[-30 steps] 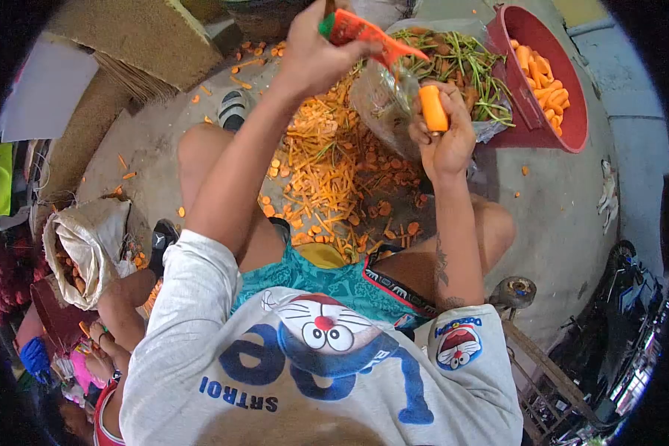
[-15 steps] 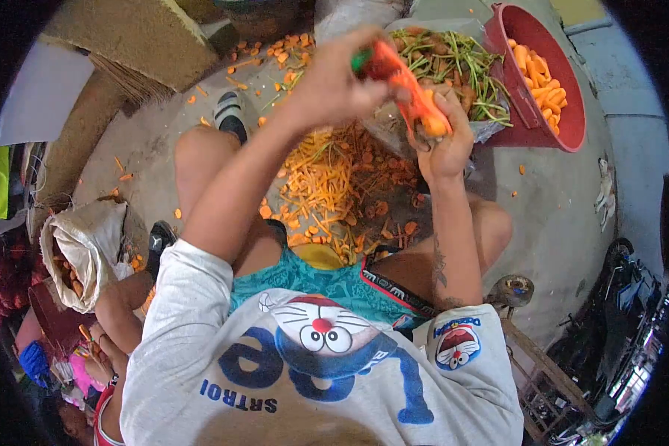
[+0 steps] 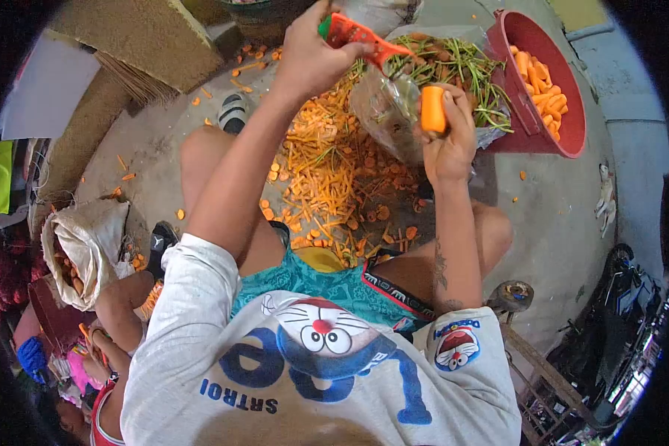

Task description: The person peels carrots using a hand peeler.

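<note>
Raised at the top centre, my left hand (image 3: 311, 61) grips an orange-red peeling tool (image 3: 357, 36) with a green part by the fingers. My right hand (image 3: 453, 135) holds a smooth peeled carrot (image 3: 432, 109) upright, its lower end toward the palm. A gap separates tool and carrot. Behind the right hand lies a clear plastic bag (image 3: 379, 111) with unpeeled carrots and green stems (image 3: 464, 70). Orange peelings and cut pieces (image 3: 316, 175) are heaped on the floor between my legs.
A red basin (image 3: 504, 82) of peeled carrots (image 3: 540, 89) stands at the upper right. At the left is a white sack (image 3: 89, 253) with carrots inside, near another person's arm (image 3: 115, 349). A metal frame (image 3: 543, 379) and a motorbike (image 3: 624, 297) are at the lower right.
My left hand has drawn the tool up and left, off the carrot. My right hand has turned the carrot more upright, and its smooth side now shows.
</note>
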Demonstrator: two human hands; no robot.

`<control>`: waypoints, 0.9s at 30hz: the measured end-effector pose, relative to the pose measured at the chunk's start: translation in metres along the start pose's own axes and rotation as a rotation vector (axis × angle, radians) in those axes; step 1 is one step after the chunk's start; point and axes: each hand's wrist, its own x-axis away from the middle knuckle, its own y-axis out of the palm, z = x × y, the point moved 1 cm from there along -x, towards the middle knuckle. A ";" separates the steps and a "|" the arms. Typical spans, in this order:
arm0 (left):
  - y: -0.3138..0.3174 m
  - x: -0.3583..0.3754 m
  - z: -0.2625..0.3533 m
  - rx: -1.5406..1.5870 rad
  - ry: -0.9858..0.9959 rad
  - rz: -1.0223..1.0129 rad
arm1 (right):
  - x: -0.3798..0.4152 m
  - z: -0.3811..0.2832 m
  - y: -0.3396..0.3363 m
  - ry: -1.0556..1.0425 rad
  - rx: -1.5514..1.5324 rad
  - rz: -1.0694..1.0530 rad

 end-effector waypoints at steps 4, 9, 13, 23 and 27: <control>0.004 0.005 0.008 -0.242 -0.083 -0.052 | 0.003 -0.012 0.004 -0.008 -0.128 -0.015; 0.025 0.022 0.011 -0.399 -0.060 -0.306 | 0.000 0.004 -0.005 0.049 -0.208 0.064; 0.039 0.030 0.029 -0.376 -0.054 -0.413 | -0.001 0.012 -0.005 0.057 -0.265 0.121; 0.042 0.029 0.012 -0.331 -0.046 -0.405 | 0.005 0.017 -0.004 -0.084 -0.134 0.004; 0.026 0.017 -0.009 -0.491 -0.295 -0.605 | 0.003 0.005 0.004 -0.113 -0.104 -0.134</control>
